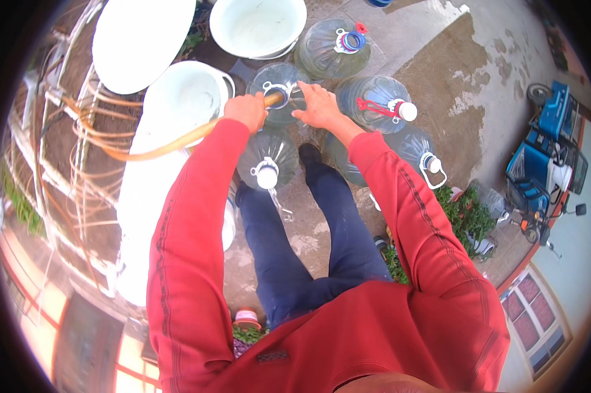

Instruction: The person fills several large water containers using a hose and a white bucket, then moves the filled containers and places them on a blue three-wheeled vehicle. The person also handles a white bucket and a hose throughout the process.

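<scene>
My left hand (245,112) is closed around a yellow-orange hose (192,136). The hose's end sits at the uncapped neck (277,98) of a large clear plastic water bottle (289,117). My right hand (319,104) is at the right side of that same bottle, thumb and fingers apart, its fingertips near the white neck collar (291,87). Whether they touch the collar is hard to make out. Between me and that bottle stands another large bottle (276,147) with a white cap (267,176).
More large bottles stand to the right, one with a red handle (374,106); an uncapped bottle (325,49) is farther off. White tubs (190,98) and a basin (258,24) lie left and ahead. Coiled hose (96,123) hangs on a frame. A blue motor tricycle (534,162) is parked at right.
</scene>
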Action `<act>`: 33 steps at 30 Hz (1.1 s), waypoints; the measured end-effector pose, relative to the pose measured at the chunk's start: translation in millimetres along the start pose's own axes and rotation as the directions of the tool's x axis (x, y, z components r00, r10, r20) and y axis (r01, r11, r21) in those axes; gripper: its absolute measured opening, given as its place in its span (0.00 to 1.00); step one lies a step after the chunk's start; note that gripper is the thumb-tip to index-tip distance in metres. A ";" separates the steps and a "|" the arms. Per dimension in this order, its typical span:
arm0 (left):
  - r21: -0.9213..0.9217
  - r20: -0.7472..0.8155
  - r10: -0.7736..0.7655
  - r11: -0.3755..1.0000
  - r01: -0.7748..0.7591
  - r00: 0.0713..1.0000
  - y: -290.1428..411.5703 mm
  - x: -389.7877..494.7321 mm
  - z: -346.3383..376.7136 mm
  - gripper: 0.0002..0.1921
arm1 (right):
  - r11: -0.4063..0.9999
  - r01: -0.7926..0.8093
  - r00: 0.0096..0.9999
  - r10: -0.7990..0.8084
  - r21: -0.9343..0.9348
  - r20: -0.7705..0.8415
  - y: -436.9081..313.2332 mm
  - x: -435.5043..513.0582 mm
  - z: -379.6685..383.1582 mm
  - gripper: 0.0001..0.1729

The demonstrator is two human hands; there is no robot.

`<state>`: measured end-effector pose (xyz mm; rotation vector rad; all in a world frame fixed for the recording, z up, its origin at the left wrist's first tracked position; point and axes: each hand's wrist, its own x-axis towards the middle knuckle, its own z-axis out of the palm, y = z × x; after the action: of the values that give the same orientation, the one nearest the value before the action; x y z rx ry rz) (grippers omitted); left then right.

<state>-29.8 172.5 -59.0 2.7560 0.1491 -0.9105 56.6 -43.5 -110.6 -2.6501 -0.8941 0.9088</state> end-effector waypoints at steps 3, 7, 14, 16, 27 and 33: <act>-0.026 0.039 0.072 0.997 -0.071 0.997 -8.3 3.9 6.4 0.17 | 1.000 0.024 0.999 -0.024 0.009 0.048 20.0 2.8 15.8 0.45; -0.030 -0.004 0.126 0.992 -0.126 0.992 -13.2 3.1 5.2 0.16 | 0.904 -0.118 0.992 0.127 0.410 0.006 16.4 -2.1 42.5 0.28; 0.011 0.029 0.150 0.989 -0.150 0.988 -2.0 16.8 1.2 0.16 | 0.124 -0.352 0.911 0.274 0.928 0.309 -12.2 -42.5 42.0 0.18; 0.065 0.023 0.181 0.981 -0.182 0.983 5.6 20.1 5.0 0.17 | -0.009 -0.204 0.966 0.161 0.979 0.203 -15.5 -44.0 35.4 0.17; 0.128 0.085 0.136 0.981 -0.146 0.987 35.7 24.5 0.5 0.20 | 0.219 -0.317 0.873 0.447 0.923 0.194 -46.7 -49.7 -10.2 0.20; 0.123 0.097 0.219 0.965 -0.230 0.971 42.0 23.7 0.1 0.19 | 0.235 -0.341 0.870 0.446 0.910 0.210 -39.9 -72.2 -19.7 0.20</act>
<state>-3.8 132.4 -65.3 2.7745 -0.2433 -1.0021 4.1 -55.2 -45.0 -1.7648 0.3977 0.9471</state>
